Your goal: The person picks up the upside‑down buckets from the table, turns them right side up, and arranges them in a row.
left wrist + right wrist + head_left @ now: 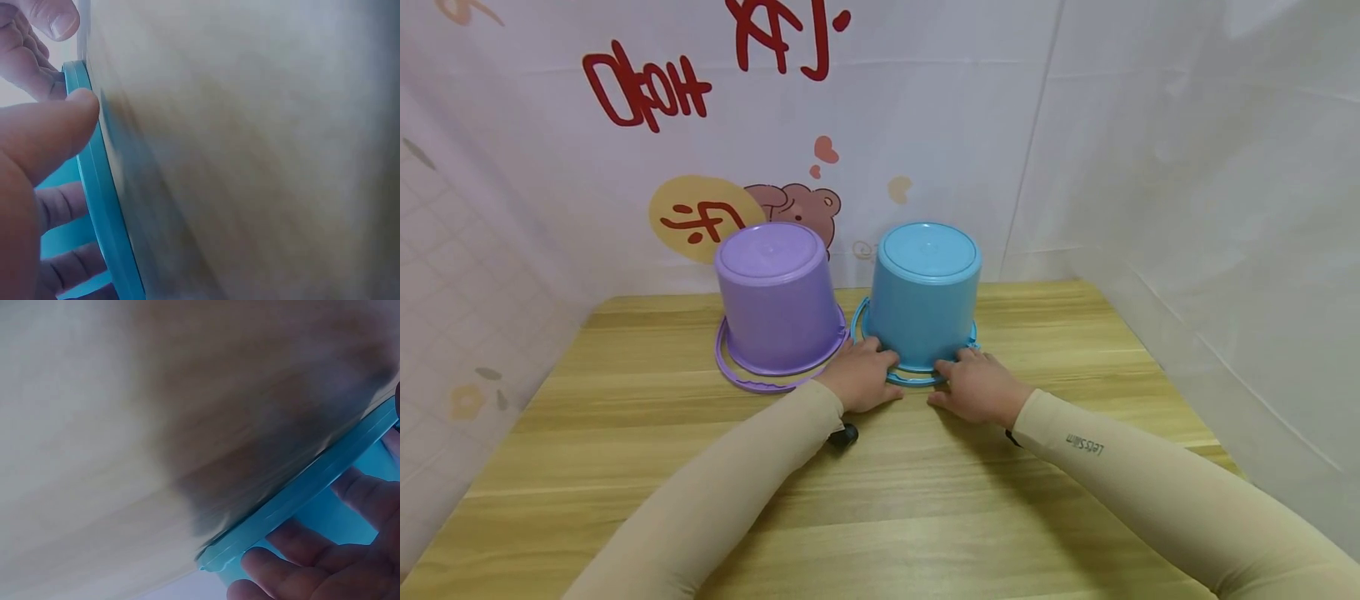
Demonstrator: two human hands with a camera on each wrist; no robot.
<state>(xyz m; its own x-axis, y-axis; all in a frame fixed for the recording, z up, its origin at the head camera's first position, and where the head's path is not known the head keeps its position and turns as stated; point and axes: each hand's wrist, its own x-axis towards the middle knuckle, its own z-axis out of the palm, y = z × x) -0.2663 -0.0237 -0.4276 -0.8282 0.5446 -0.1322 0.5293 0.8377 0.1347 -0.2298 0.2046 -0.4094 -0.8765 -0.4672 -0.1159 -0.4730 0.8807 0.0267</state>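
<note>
A blue bucket (922,308) stands upside down on the wooden table, its rim and looped handle at the tabletop. My left hand (861,375) holds the rim at its near left; the left wrist view has the thumb (69,119) on the blue band and fingers behind it. At the near right my right hand (981,387) holds the same rim, bent fingers (306,544) against it in the right wrist view. An upturned purple bucket (775,308) is just left of the blue one, its handle (752,385) lying round its base close to my left hand.
The wooden table (865,517) reaches back to a white printed cloth (940,125) behind the buckets. White sheets (1225,208) also hang along the left and right sides. A small black device (844,437) sits under my left wrist.
</note>
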